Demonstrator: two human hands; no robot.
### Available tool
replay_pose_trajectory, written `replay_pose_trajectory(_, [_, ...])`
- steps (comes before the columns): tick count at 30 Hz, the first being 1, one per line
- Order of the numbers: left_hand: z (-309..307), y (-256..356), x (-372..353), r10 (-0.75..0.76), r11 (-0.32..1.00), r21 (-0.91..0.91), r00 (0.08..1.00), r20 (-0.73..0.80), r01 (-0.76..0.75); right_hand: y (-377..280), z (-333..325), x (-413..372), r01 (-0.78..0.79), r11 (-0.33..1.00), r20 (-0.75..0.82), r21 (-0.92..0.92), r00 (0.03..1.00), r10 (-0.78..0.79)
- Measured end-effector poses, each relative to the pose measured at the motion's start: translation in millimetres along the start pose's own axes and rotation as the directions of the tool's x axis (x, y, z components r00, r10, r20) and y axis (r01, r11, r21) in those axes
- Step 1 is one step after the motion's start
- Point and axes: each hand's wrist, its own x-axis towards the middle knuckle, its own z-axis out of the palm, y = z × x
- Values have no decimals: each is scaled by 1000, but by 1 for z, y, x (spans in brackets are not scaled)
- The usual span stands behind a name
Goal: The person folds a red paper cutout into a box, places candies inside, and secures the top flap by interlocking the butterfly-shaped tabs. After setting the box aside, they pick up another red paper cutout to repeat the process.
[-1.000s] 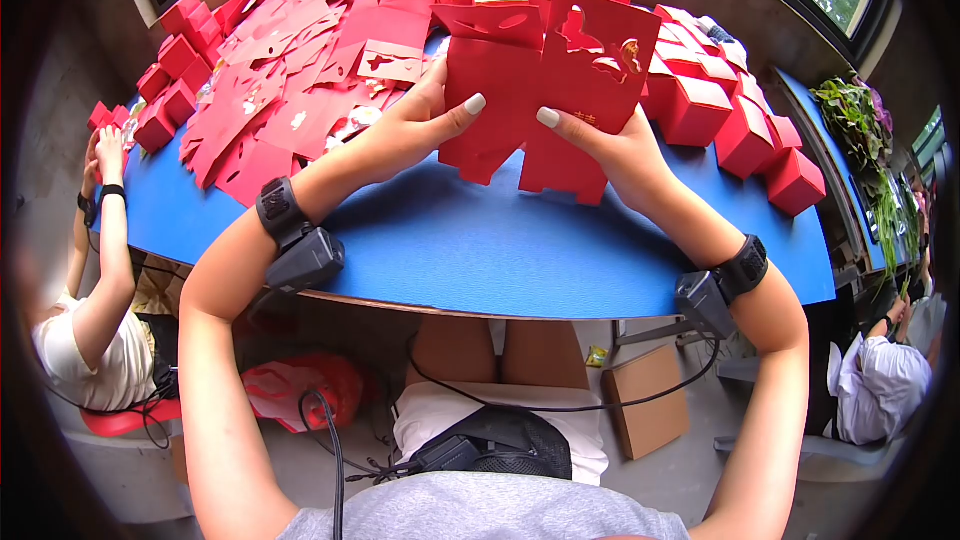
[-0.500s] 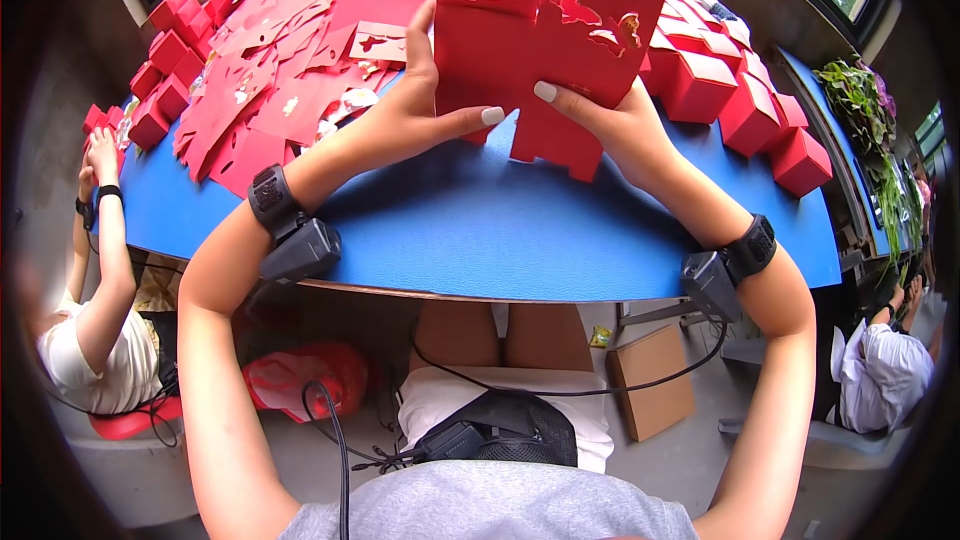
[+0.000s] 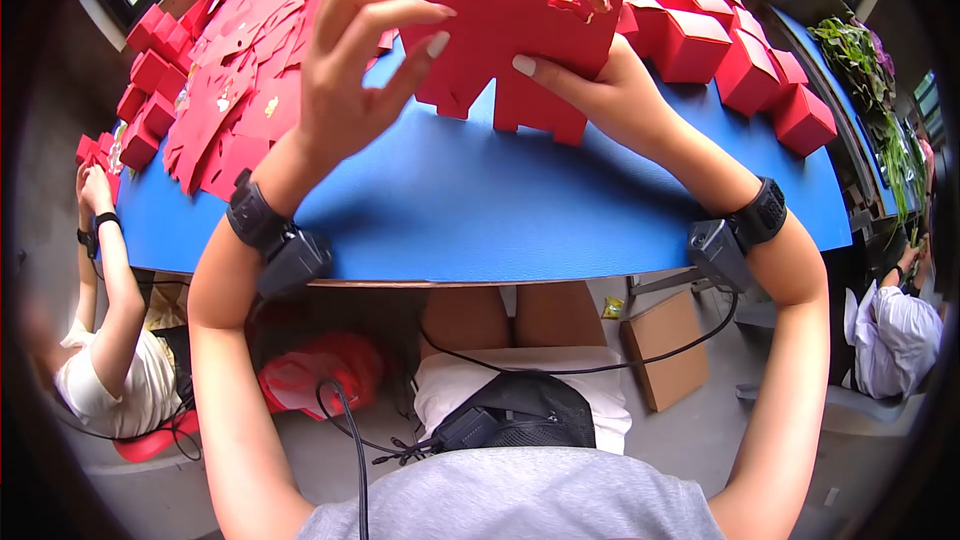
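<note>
A red die-cut card sheet (image 3: 555, 50) with cut-out shapes near its top is held up over the blue table. My right hand (image 3: 625, 100) grips its right part, thumb on the front face and the other fingers hidden behind. To the left of the sheet, my left hand (image 3: 365, 70) is raised with its fingers curved and apart, holding nothing. The fingertips are close to the sheet's left panel.
Flat red sheets (image 3: 240, 70) lie heaped on the blue table (image 3: 460, 210) at the left. Folded red boxes (image 3: 695, 45) stand at the right, and more (image 3: 150, 105) at the far left. A co-worker (image 3: 120, 360) sits left, another person (image 3: 890, 335) right.
My left hand has moved left and its fingers have curled, off the sheet's left edge. The sheet and my right hand have shifted slightly up and left in view.
</note>
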Motion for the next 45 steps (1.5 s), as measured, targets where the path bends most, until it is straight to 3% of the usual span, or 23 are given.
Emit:
replay_pose_trajectory(2, [1,10,10,52,992,114,999,2,-52,-2,-1,0,19,999,14,-33,1000,-19])
replay_pose_trajectory(5, [2,19,13,-38,993,108,998,-44,43,-9,-6,0,26,993,67,-115,998,-18])
replay_pose_trajectory(7, [-1,21,9,-179,984,0,979,97,180,-7,-5,2,24,987,108,-160,994,-7])
replay_pose_trajectory(9, [-7,21,10,-142,989,-7,974,175,145,1,1,5,281,952,51,-119,960,-277])
replay_pose_trajectory(12, [-13,23,12,-107,986,-91,947,304,140,-2,-2,2,90,995,106,-35,991,-86])
replay_pose_trajectory(16, [-7,27,11,-130,975,-138,950,283,175,-2,-3,2,277,941,98,-196,960,-262])
replay_pose_trajectory(18, [-1,23,3,-110,994,59,952,287,97,-9,-1,0,93,994,104,-61,991,-87])
replay_pose_trajectory(19, [1,22,-3,-218,975,39,906,364,220,-11,-2,1,38,999,147,-15,989,-35])
replay_pose_trajectory(22, [-2,19,-9,-262,952,-17,841,474,306,-5,1,1,109,991,130,-80,987,-98])
replay_pose_trajectory(24, [-2,18,-6,-178,974,-59,895,409,220,0,-1,4,51,997,165,-66,985,-40])
replay_pose_trajectory(26, [-3,16,-7,-157,977,-51,867,473,205,5,-2,5,218,965,129,-143,971,-200])
replay_pose_trajectory(27, [-2,17,-6,-156,978,-51,867,472,204,4,-3,6,173,984,159,-32,973,-165])
replay_pose_trajectory(29, [-3,19,-2,-53,980,-155,909,413,127,0,-1,4,143,990,138,17,980,-144])
replay_pose_trajectory(32, [-10,27,5,-52,962,-223,907,417,157,-4,1,3,59,993,131,103,989,-72])
replay_pose_trajectory(33, [-9,24,8,4,966,-243,938,346,85,-5,0,3,1,991,149,134,989,-22])
replay_pose_trajectory(36, [-8,21,8,-28,939,-327,970,241,108,5,-1,3,0,991,178,136,984,-24])
replay_pose_trajectory(37, [-9,22,4,-132,892,-386,952,276,235,5,-2,2,0,991,179,137,984,-25])
replay_pose_trajectory(38, [-13,21,1,-272,723,-519,878,394,456,4,-4,1,-109,971,201,214,977,65])
replay_pose_trajectory(39, [-8,17,1,-309,659,-621,906,290,423,3,-5,1,-215,934,230,286,961,151])
replay_pose_trajectory(40, [-2,13,1,-352,593,-715,917,185,372,2,-5,2,-214,935,230,284,962,150])
replay_pose_trajectory(41, [-8,9,-3,-469,252,-773,772,429,582,0,-5,2,-281,884,231,374,951,204])
replay_pose_trajectory(43, [-5,4,-4,-559,4,-836,695,453,548,-4,-6,3,-370,784,272,498,925,264])
replay_pose_trajectory(45, [-5,2,-3,-557,-226,-829,631,540,511,-11,-8,3,-396,790,315,469,910,269])
